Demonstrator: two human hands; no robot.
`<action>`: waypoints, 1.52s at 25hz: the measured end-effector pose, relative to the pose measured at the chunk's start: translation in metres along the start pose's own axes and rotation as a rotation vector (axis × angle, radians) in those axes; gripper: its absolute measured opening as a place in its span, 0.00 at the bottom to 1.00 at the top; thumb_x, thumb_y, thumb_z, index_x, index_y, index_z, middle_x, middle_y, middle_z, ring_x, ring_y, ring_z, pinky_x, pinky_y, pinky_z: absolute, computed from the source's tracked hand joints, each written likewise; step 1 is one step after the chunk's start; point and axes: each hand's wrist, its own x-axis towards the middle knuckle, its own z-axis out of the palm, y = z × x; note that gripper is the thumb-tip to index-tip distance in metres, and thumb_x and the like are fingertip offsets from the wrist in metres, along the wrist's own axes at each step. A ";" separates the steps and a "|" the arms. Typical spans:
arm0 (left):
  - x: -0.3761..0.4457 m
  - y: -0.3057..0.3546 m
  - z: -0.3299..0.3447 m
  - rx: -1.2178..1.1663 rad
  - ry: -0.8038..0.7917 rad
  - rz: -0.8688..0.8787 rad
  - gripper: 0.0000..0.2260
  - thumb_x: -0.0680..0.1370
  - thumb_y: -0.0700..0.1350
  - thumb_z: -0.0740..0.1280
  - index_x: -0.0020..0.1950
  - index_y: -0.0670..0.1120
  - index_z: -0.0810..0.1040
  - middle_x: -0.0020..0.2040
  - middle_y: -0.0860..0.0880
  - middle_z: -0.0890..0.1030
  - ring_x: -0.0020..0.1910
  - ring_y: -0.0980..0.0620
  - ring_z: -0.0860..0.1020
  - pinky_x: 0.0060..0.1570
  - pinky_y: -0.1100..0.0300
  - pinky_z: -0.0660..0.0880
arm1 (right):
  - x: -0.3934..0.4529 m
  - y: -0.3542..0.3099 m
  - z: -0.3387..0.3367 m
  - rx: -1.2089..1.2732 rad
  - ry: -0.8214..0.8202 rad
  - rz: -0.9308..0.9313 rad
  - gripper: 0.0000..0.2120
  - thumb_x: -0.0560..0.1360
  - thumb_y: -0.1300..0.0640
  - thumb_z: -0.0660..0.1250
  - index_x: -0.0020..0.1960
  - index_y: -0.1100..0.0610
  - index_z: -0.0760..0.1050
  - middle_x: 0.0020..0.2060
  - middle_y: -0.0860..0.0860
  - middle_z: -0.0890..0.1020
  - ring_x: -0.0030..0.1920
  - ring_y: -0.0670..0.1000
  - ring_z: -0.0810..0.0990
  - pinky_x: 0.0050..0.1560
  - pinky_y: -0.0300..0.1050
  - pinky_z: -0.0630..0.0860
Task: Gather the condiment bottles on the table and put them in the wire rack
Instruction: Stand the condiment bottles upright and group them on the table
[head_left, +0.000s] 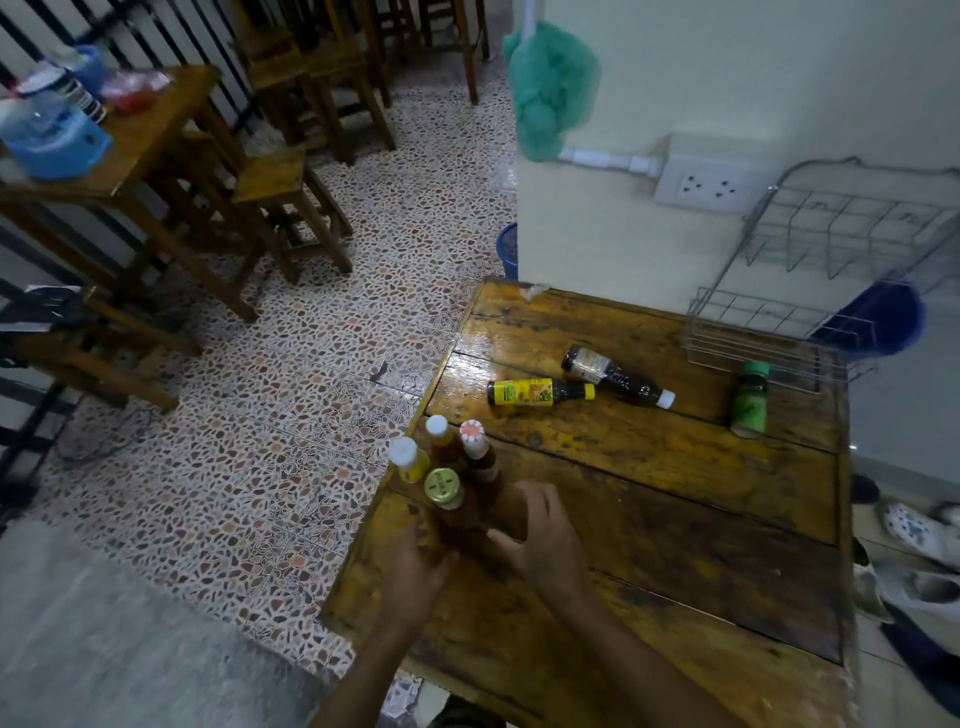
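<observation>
Several upright bottles cluster at the wooden table's (675, 519) left edge: a gold-capped jar (443, 488), a yellow bottle with a white cap (408, 460), an orange bottle (439, 436) and a brown bottle with a red-white cap (475, 447). My left hand (415, 566) and my right hand (545, 540) cup the base of this cluster from both sides. Farther back lie a yellow-labelled dark bottle (535, 392) and a dark bottle with a white cap (613, 374). A green shaker (750, 400) stands in front of the wire rack (779, 322), which is empty.
A wall with a socket (706, 187) rises behind the table. A blue bucket (883, 322) sits behind the rack. Wooden tables and stools (275, 182) stand on the tiled floor to the left. Shoes (914, 530) lie at the right.
</observation>
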 end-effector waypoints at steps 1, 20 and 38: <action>-0.009 0.001 0.013 0.018 -0.026 -0.006 0.27 0.76 0.47 0.76 0.71 0.54 0.68 0.67 0.48 0.77 0.66 0.46 0.78 0.63 0.48 0.77 | -0.004 0.013 -0.013 -0.021 0.013 0.008 0.32 0.70 0.44 0.76 0.68 0.53 0.69 0.62 0.48 0.71 0.58 0.47 0.75 0.49 0.36 0.74; 0.131 0.169 0.148 0.554 0.095 0.343 0.33 0.79 0.47 0.71 0.81 0.44 0.61 0.82 0.42 0.60 0.81 0.42 0.59 0.76 0.46 0.64 | 0.162 0.118 -0.130 -0.326 0.155 0.175 0.24 0.74 0.50 0.72 0.67 0.55 0.69 0.62 0.56 0.74 0.62 0.57 0.72 0.60 0.53 0.75; 0.102 0.152 0.150 0.943 0.085 0.394 0.20 0.78 0.45 0.71 0.69 0.52 0.75 0.67 0.45 0.75 0.64 0.40 0.74 0.61 0.43 0.70 | 0.118 0.123 -0.122 0.118 -0.054 0.383 0.28 0.82 0.51 0.63 0.79 0.45 0.58 0.69 0.55 0.75 0.64 0.57 0.76 0.55 0.45 0.73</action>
